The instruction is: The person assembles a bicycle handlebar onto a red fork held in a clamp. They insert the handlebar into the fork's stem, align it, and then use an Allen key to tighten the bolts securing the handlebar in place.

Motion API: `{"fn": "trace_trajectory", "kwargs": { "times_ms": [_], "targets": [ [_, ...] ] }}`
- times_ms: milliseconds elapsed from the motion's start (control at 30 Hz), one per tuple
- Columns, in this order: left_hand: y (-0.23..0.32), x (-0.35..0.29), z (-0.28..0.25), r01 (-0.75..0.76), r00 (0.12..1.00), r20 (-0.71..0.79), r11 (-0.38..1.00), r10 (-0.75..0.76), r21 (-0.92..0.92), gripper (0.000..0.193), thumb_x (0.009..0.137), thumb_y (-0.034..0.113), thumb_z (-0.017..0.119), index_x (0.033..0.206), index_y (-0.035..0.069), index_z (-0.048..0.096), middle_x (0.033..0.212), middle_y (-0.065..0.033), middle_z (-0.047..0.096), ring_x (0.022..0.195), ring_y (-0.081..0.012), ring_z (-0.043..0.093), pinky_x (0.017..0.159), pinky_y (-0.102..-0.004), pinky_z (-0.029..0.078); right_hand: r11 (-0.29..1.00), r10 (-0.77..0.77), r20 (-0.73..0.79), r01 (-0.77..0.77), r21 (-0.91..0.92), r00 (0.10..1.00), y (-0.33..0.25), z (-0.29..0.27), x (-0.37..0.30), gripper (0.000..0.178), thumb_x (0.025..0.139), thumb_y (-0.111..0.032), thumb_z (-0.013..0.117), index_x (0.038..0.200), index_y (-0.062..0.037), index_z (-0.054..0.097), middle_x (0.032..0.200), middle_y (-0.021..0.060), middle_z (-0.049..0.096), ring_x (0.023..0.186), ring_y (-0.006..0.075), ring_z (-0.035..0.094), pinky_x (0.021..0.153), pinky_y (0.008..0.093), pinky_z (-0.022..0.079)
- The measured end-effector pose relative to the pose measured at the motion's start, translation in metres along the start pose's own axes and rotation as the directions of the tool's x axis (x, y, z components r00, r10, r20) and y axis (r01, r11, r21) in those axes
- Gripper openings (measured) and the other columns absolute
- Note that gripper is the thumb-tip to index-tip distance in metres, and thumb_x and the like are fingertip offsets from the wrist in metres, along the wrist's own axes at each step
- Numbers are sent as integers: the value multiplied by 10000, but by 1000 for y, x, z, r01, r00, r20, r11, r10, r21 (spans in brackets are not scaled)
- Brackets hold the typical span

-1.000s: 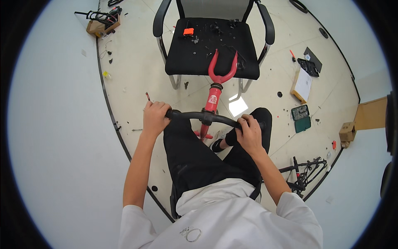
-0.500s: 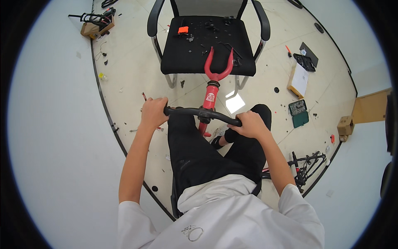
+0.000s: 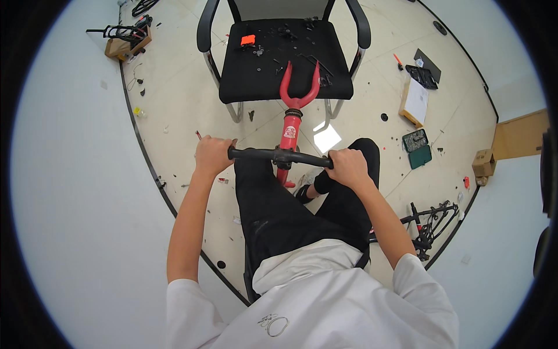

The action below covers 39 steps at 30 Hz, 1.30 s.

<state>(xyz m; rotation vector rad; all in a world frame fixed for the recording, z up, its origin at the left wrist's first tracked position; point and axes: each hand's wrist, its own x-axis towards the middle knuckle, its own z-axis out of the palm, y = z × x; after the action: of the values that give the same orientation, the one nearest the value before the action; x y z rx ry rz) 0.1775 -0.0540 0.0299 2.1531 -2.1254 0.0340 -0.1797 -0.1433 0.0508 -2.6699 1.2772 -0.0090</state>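
A: Grip first. What do the hands have?
B: Left hand [image 3: 214, 156] closed round the left end of a black handlebar [image 3: 253, 153], left of frame centre. Right hand [image 3: 349, 167] closed round the other end, right of centre. Fingers curled over on both.

A: Lie of the bar?
B: Across mid-frame, tilting slightly down to the right, above the dark trousers [image 3: 261, 203]. A black clamp [image 3: 283, 157] holds its middle, at the lower end of a red tube [image 3: 289, 132].

A: Beyond the tube?
B: A red fork [image 3: 296, 103], prongs toward the top of frame. They overlap the seat of a black chair [image 3: 250, 78], upper centre; contact, cannot tell. Orange piece [image 3: 248, 40] and small dark parts [image 3: 287, 32] on that seat.

A: Outer ground?
B: Right: green case [image 3: 419, 156], lying open on the floor. Lower right: black bicycle frame [image 3: 415, 213]. Upper left: cardboard box [image 3: 118, 49], dark parts in it.
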Motion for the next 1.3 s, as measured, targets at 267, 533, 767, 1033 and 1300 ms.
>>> {"fn": "trace_trajectory", "kwargs": {
  "times_ms": [267,533,767,1033,1300],
  "targets": [
    [7,-1,10,-40,992,-120,993,27,-107,251,812,248,721,612,113,648,567,-86,608,537,-325,572,604,-411,464,999,31,67,-31,9,997,6,-12,2,193,701,-278,713,698,-85,701,620,139,644,602,328,663,586,426,533],
    [16,0,3,-33,999,-27,988,29,-149,279,795,282,734,617,88,644,596,-107,622,558,-344,575,581,-425,470,999,2,139,-10,53,990,18,-21,-1,223,691,-281,704,691,-58,701,652,161,654,639,337,665,602,430,536],
    [22,4,-25,-153,956,-275,975,104,-164,391,803,233,753,571,63,488,533,-83,517,518,-301,498,565,-397,392,995,54,70,-60,84,996,17,-35,-4,243,684,-292,764,708,-63,685,637,150,631,665,351,649,615,461,499],
    [26,2,-46,-167,963,-237,975,129,-147,250,777,218,746,686,70,567,604,-80,566,614,-282,564,605,-382,398,997,-55,-162,64,52,985,29,-36,-2,210,669,-256,740,664,-73,637,592,135,606,576,342,620,551,443,472],
    [92,-23,-139,161,926,366,779,93,-605,280,861,224,771,941,18,600,599,-86,553,545,-209,533,547,-348,434,957,-288,-557,260,-131,779,37,-162,57,266,698,-77,755,937,-62,638,1089,146,621,1050,324,589,899,448,459]
  ]
}}
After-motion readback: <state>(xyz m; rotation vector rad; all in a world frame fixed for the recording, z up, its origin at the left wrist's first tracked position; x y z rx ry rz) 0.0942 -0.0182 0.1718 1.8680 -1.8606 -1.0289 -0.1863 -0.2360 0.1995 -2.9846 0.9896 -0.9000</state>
